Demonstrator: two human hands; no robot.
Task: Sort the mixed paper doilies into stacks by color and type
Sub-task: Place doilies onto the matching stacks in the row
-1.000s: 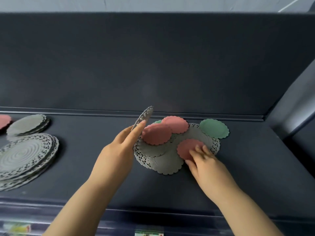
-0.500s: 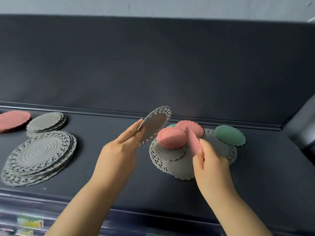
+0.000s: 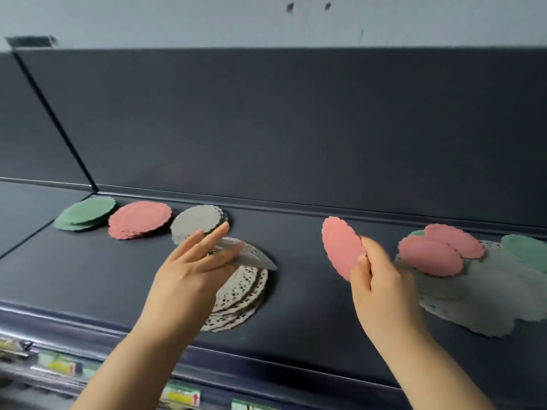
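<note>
My left hand (image 3: 192, 273) holds a white lace doily (image 3: 251, 255) nearly flat, just above the stack of large white lace doilies (image 3: 242, 297). My right hand (image 3: 379, 279) pinches a pink scalloped doily (image 3: 340, 250) upright, left of the mixed pile (image 3: 473, 297). That pile shows two pink doilies (image 3: 435, 255), a green one (image 3: 527, 250) and white ones beneath. At the back left lie three sorted stacks: green (image 3: 85, 213), pink (image 3: 139, 218) and small plain white (image 3: 198, 221).
The doilies lie on a dark shelf (image 3: 310, 291) with a dark back panel (image 3: 296, 128). Its front edge runs along the bottom, with price labels (image 3: 180, 396) below it.
The view has swung left. My left hand carried the white lace doily over to the large lace stack. My right hand lifted the pink doily away from the mixed pile, leftward.
</note>
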